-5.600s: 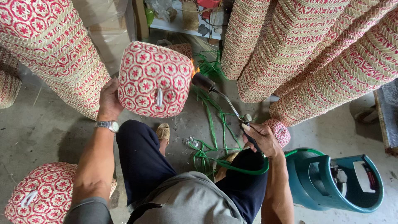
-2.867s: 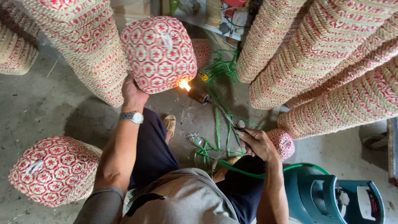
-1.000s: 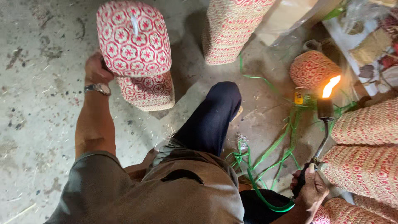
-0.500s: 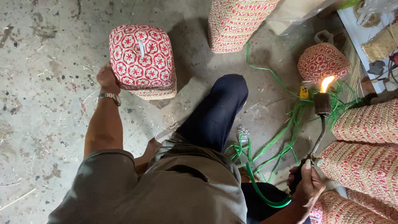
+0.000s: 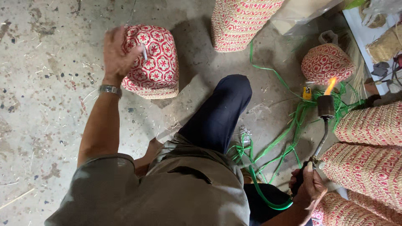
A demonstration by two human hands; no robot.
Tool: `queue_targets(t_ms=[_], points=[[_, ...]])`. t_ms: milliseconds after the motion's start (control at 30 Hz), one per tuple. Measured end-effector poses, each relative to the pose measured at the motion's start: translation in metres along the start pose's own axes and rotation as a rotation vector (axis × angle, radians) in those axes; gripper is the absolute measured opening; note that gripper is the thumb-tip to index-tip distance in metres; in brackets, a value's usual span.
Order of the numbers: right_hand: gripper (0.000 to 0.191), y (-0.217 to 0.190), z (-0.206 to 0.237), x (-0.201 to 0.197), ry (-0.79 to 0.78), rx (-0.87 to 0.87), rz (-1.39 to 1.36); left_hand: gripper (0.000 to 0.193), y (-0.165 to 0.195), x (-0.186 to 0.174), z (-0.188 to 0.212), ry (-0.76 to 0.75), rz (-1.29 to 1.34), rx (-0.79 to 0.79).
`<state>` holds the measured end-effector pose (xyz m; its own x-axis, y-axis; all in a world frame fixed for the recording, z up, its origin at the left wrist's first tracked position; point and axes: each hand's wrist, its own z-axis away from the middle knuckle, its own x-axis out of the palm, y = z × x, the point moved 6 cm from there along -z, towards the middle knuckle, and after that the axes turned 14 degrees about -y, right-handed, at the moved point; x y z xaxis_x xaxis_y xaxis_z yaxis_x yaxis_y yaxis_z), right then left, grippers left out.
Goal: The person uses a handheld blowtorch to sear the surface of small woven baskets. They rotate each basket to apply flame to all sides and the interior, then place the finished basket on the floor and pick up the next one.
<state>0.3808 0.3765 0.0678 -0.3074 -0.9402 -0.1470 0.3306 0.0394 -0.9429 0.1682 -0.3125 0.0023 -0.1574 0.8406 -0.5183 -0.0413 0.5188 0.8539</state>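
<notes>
My left hand (image 5: 116, 52) lies on the top left edge of a red and white woven basket (image 5: 157, 67), fingers spread and blurred, resting on it rather than gripping. That basket stands on the concrete floor, seemingly on top of a second one whose rim (image 5: 155, 93) shows beneath. My right hand (image 5: 307, 190) is low at the right, closed on the handle of a gas torch (image 5: 325, 106). The torch points upward with an orange flame (image 5: 331, 86) burning at its head. A green hose (image 5: 264, 196) runs from the handle.
A round red woven basket (image 5: 326, 62) sits just beyond the flame. Stacked woven baskets stand at the top (image 5: 240, 21) and along the right (image 5: 368, 125). Green plastic strips (image 5: 289, 134) and a small yellow object (image 5: 307, 93) lie on the floor by my knee (image 5: 228, 100).
My left hand carried the basket from near the torch out to the left and set it down; the hand has since slid from its lower side to its top. The torch stays upright, lit.
</notes>
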Motion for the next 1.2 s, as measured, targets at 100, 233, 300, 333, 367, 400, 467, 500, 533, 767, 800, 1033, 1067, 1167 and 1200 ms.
queue_targets(t_ms=[100,233,300,333,367,400,467,500,533,767,800,1033,1067,1167,1200], points=[[0.034,0.002,0.003,0.002,0.009,0.013,0.018,0.104,0.009,0.014,-0.032,-0.15,-0.418,-0.018],[0.033,0.004,0.01,0.007,0.022,0.009,0.01,0.093,-0.01,0.019,-0.041,-0.142,-0.382,-0.048],[0.03,0.007,0.014,0.01,0.05,0.011,-0.004,0.094,-0.019,0.02,-0.039,-0.154,-0.37,-0.072],[0.033,0.007,0.016,0.013,0.052,-0.001,0.031,0.095,-0.022,0.02,-0.036,-0.161,-0.383,-0.084],[0.035,0.007,0.017,0.015,0.057,-0.012,0.066,0.097,-0.023,0.02,-0.034,-0.169,-0.396,-0.094],[0.038,0.006,0.019,0.016,0.063,-0.022,0.102,0.104,-0.023,0.017,-0.033,-0.204,-0.42,-0.067],[0.037,0.008,0.02,0.018,0.064,-0.015,0.069,0.119,-0.022,0.011,-0.033,-0.269,-0.463,-0.02],[0.036,0.009,0.019,0.019,0.058,-0.01,0.056,0.124,-0.026,0.01,-0.031,-0.305,-0.494,-0.044],[0.038,0.01,0.019,0.019,0.066,-0.005,0.045,0.129,-0.031,0.005,-0.029,-0.342,-0.526,-0.069],[0.046,0.029,0.006,0.019,0.086,0.045,0.078,0.143,-0.039,0.011,-0.021,-0.264,-0.602,0.254],[0.045,0.031,0.002,0.022,0.08,0.04,0.066,0.142,-0.042,0.011,-0.024,-0.256,-0.604,0.269],[0.045,0.034,0.003,0.041,0.064,0.066,0.025,0.142,-0.044,0.004,-0.032,-0.251,-0.599,0.298],[0.045,0.034,0.005,0.041,0.076,0.06,0.029,0.142,-0.043,0.004,-0.034,-0.255,-0.607,0.294],[0.044,0.036,0.005,0.035,0.1,0.016,0.024,0.145,-0.051,0.005,-0.044,-0.346,-0.653,-0.011],[0.043,0.039,0.004,0.033,0.104,-0.001,0.021,0.146,-0.05,0.004,-0.046,-0.355,-0.647,-0.03]])
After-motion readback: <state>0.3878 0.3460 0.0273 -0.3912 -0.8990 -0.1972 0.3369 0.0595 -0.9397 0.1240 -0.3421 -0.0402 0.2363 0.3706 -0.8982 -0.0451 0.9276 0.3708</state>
